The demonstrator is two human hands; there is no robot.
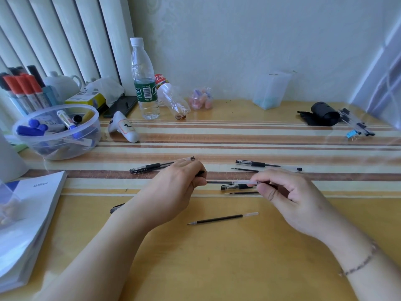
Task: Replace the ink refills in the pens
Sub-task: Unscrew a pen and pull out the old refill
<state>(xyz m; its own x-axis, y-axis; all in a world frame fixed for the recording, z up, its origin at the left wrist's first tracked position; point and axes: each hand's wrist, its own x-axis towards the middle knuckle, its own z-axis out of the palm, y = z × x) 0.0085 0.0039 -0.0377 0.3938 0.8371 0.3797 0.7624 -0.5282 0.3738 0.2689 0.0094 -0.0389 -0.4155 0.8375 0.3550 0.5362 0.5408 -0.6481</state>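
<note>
While your left hand [173, 187] curls round the dark front end of a pen piece, your right hand [288, 198] pinches the clear barrel [245, 182] between thumb and forefinger, other fingers [290, 190] loosely bent. A thin black refill [219, 182] bridges the gap between the two hands, its right end inside the barrel. Both hands hover just above the surface [217, 257], over the striped band.

Just below the barrel lies a capped pen section [235, 187], and beneath that a thin loose refill [242, 193]. Nearer you, a spare refill [223, 218] with a clear tail lies alone, tip pointing left. Behind your left hand sits a whole black pen [156, 166], partly hidden by your knuckles. To the right, behind your right hand, a second pen [267, 165] lies opened up, with another thin refill [244, 169] just in front of it. A dark cap end [116, 207] pokes out from under your left forearm; can't tell what it belongs to.

Far left: a clear bowl [58, 131] of markers, a book [30, 213] marked "Office", a rack of red-capped markers [23, 90]. At the back: an upright water bottle [144, 81], a tilted empty bottle [171, 98], a small jar [200, 98], a frosted box [271, 90]. Far right: a black roll [323, 114] and clear pens [355, 124] in a bunch.
</note>
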